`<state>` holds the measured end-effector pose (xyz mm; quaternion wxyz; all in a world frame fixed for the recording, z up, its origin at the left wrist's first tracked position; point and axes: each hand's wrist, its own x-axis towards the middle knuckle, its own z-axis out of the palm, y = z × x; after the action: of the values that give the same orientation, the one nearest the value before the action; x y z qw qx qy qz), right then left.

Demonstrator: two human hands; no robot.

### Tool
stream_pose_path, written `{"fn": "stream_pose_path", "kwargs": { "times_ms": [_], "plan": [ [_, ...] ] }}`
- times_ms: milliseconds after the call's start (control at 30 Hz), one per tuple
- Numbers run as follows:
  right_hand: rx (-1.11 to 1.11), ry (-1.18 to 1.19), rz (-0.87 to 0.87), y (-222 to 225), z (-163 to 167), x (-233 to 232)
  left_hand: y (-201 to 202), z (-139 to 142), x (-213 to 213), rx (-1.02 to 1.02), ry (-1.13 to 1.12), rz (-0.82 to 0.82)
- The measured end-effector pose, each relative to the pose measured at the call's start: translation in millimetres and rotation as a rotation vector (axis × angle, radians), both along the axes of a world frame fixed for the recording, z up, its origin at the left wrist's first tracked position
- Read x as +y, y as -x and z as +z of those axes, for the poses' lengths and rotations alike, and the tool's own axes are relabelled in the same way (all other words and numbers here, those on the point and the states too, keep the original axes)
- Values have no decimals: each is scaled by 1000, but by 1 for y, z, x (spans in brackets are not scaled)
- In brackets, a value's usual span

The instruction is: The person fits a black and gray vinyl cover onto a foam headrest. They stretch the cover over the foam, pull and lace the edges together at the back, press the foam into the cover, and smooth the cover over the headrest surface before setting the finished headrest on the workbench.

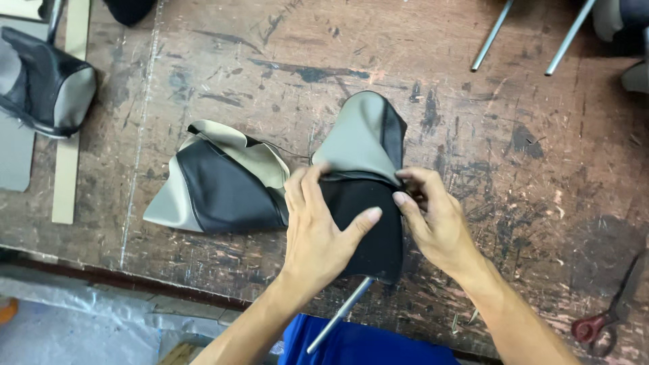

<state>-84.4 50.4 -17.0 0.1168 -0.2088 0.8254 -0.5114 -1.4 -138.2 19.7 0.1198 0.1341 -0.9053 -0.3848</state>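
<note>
Nearest, at 6 o'clock, a metal rod (340, 315) pokes out from under the black-and-grey headrest cover (362, 176), which lies at the centre of the scarred wooden workbench (270, 61). The left hand (323, 226) lies flat on its black panel, fingers curled onto the seam, thumb spread. The right hand (433, 220) pinches the cover's right edge (fingertips closed on the fabric). At 9 o'clock, touching it, lies a second cover (216, 182). Red-handled scissors (608, 318) sit at 4 o'clock; two steel rods (531, 34) at 1 o'clock.
</note>
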Motion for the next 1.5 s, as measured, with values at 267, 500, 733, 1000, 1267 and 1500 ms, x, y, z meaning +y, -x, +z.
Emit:
{"fn": "stream_pose_path", "kwargs": {
  "times_ms": [267,500,733,1000,1267,1500],
  "plan": [
    [-56,9,8,0,-11,10,7,11,1,-235,-71,66],
    [-168,259,11,-1,-41,7,16,-6,-10,-224,-263,-88],
    [-293,200,40,1,-45,14,37,-38,-49,-298,-552,-110],
    [-451,131,105,3,-51,15,80,-57,-85,-48,-226,-553],
    [-566,-42,154,0,-38,17,110,-70,-87,116,-110,-773],
    [-511,-215,120,-18,-32,23,123,-77,-90,245,-98,-909]
  ]
}}
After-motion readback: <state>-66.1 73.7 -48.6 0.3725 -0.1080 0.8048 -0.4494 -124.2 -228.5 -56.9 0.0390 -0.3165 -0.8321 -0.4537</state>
